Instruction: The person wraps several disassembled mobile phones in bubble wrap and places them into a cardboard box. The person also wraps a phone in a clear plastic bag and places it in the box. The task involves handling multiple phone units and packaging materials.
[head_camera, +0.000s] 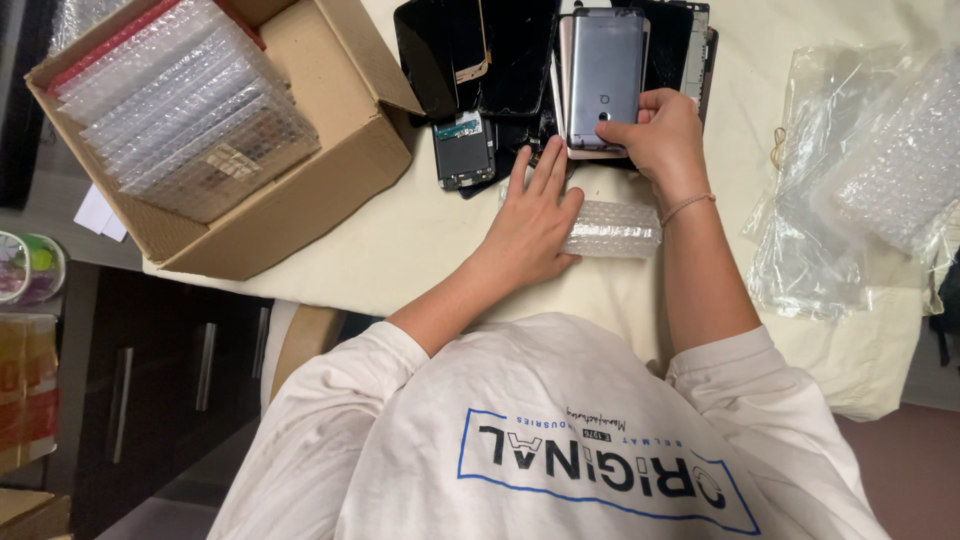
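Right hand (662, 135) pinches the near end of a grey phone back panel (605, 75), atop a far pile of dark phone parts (480, 60). Left hand (530, 220) lies flat, released, pressing a bubble-wrap pouch (612, 230) on the table (420, 230). Panel looks thin, stiff, light, probably slippery; edges seem the safest hold.

Brown cardboard box (330, 160) – bubble-wrapped packs (185, 105), dark screens (480, 50)

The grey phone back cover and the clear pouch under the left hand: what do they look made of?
Grey phone back cover, pinched by the right hand: likely matte metal or painted plastic, soft even sheen. Clear pouch, pressed by the left hand: plastic bubble wrap, rows of small bubbles visible.
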